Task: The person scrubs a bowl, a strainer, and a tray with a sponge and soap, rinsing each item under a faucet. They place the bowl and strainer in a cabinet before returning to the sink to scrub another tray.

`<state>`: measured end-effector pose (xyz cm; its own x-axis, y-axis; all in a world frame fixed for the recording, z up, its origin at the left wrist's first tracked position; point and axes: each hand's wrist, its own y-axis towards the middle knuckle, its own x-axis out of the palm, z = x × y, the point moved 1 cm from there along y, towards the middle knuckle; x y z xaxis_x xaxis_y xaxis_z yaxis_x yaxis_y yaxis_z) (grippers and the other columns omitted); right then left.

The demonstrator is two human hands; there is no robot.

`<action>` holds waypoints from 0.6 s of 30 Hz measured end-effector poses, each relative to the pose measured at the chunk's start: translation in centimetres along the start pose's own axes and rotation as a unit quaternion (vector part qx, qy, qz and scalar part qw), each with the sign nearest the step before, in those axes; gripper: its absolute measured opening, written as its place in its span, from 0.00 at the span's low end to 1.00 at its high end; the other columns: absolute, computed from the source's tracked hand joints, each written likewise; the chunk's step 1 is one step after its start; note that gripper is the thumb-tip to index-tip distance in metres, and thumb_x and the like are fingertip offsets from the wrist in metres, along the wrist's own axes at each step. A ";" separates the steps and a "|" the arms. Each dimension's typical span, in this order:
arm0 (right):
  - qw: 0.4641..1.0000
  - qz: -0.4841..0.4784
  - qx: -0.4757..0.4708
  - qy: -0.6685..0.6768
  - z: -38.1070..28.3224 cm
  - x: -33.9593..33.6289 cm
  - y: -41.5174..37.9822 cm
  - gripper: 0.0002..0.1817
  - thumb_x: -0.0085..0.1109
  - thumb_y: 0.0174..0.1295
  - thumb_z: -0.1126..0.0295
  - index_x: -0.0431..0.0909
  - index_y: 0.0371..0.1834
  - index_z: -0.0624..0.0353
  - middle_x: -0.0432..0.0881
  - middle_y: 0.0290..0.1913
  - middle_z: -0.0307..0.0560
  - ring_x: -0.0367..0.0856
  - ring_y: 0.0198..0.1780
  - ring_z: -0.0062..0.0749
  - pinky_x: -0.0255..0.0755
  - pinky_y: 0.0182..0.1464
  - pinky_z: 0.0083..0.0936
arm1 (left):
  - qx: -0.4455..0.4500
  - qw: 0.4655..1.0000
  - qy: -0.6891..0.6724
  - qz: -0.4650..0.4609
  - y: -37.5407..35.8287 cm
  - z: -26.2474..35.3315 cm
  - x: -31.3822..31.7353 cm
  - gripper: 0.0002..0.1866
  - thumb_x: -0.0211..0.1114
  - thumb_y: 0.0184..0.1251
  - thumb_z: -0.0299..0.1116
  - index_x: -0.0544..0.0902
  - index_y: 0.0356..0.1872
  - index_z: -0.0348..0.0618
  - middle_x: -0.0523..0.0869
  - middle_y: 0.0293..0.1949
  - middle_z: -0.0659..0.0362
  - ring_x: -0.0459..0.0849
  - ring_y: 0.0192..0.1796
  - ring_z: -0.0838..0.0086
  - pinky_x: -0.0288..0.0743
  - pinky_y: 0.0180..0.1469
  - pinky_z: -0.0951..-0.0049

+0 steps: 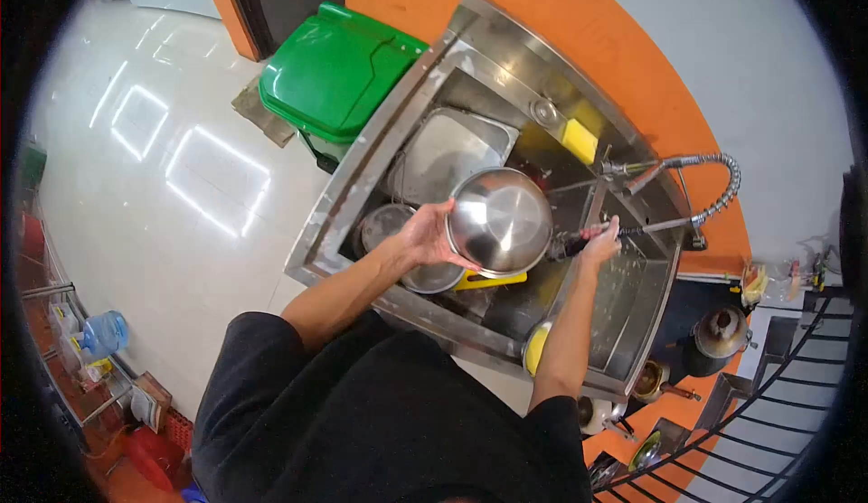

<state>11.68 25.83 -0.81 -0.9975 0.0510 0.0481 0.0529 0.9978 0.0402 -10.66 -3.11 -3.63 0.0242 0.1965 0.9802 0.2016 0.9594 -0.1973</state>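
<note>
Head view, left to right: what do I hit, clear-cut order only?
Blue water jug → green-lidded bin → shiny metal bowl → right hand → coiled hose loop.

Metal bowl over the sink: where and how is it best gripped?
Best pinched at the rim from the left, where the left hand holds it: the metal bowl shows its smooth, rounded underside, likely slippery, and the sprayer is on its right.

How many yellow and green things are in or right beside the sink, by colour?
Yellow: 3 (sponge, flat piece below the held bowl, piece near the right forearm)
Green: 1 (bin lid)
Total: 4
</note>
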 end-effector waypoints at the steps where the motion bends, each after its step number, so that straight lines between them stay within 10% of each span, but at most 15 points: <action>1: 0.999 0.015 0.007 -0.032 0.4 -0.1 0.1 0.26 0.53 0.71 0.56 0.63 0.15 0.54 0.68 0.13 0.43 0.69 0.15 0.31 0.70 0.20 0.32 | 0.005 1.000 0.009 0.001 -0.4 0.6 0.7 0.30 0.42 0.77 0.56 0.62 0.73 0.52 0.63 0.73 0.48 0.63 0.73 0.42 0.66 0.60 0.24; 4: 0.998 0.030 0.016 -0.059 0.6 0.0 0.4 0.26 0.53 0.71 0.56 0.62 0.14 0.55 0.68 0.13 0.43 0.69 0.14 0.32 0.70 0.20 0.32 | 0.044 0.998 0.039 0.010 -1.7 3.3 3.1 0.26 0.45 0.78 0.53 0.69 0.68 0.49 0.75 0.65 0.50 0.74 0.66 0.48 0.71 0.59 0.29; 6: 0.998 0.035 0.025 -0.056 0.9 0.4 0.5 0.26 0.51 0.72 0.56 0.60 0.15 0.54 0.67 0.14 0.43 0.68 0.15 0.31 0.71 0.20 0.33 | 0.233 0.900 0.332 0.161 -2.9 6.5 5.6 0.22 0.51 0.77 0.51 0.77 0.59 0.46 0.84 0.50 0.57 0.83 0.53 0.63 0.80 0.52 0.48; 7: 0.999 0.036 0.020 -0.029 0.7 0.6 0.4 0.25 0.51 0.72 0.57 0.61 0.16 0.54 0.68 0.15 0.44 0.69 0.15 0.33 0.72 0.21 0.33 | 0.334 0.804 0.455 0.185 -4.0 8.4 7.3 0.17 0.59 0.75 0.47 0.83 0.45 0.43 0.84 0.36 0.65 0.80 0.38 0.78 0.76 0.41 0.71; 8: 0.999 0.037 0.015 -0.001 0.3 0.8 0.5 0.24 0.50 0.72 0.58 0.62 0.18 0.55 0.70 0.16 0.44 0.70 0.15 0.35 0.73 0.21 0.34 | 0.440 0.673 0.573 0.158 -4.2 10.7 7.5 0.17 0.61 0.74 0.43 0.83 0.35 0.37 0.84 0.28 0.59 0.77 0.30 0.76 0.69 0.33 0.72; 11: 0.997 -0.016 0.051 0.056 -0.3 1.1 0.7 0.17 0.51 0.68 0.62 0.67 0.23 0.58 0.76 0.24 0.49 0.79 0.25 0.42 0.78 0.34 0.38 | 0.506 0.327 0.764 0.231 -6.2 17.6 10.4 0.11 0.65 0.66 0.36 0.82 0.34 0.37 0.82 0.29 0.46 0.81 0.32 0.53 0.73 0.37 0.58; 13: 0.992 -0.084 0.074 0.062 -0.2 0.3 1.5 0.11 0.53 0.63 0.65 0.72 0.29 0.61 0.82 0.34 0.55 0.83 0.39 0.45 0.78 0.47 0.40 | 0.504 0.157 0.808 0.260 -5.2 23.5 6.8 0.07 0.65 0.62 0.34 0.84 0.35 0.43 0.86 0.34 0.53 0.84 0.42 0.56 0.77 0.39 0.57; 18: 0.996 -0.069 0.042 0.031 0.2 0.4 1.3 0.11 0.55 0.63 0.64 0.76 0.33 0.62 0.84 0.39 0.55 0.83 0.45 0.45 0.76 0.51 0.38 | 0.397 0.090 0.839 0.362 -4.3 32.5 -3.5 0.09 0.63 0.66 0.36 0.86 0.41 0.47 0.87 0.40 0.56 0.83 0.48 0.59 0.74 0.51 0.51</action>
<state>11.39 27.14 -0.90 -0.9901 -0.0880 0.1097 -0.0920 0.9952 -0.0320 -43.41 -1.38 -6.71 -0.0027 0.5972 -0.8021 -0.5654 0.6606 0.4938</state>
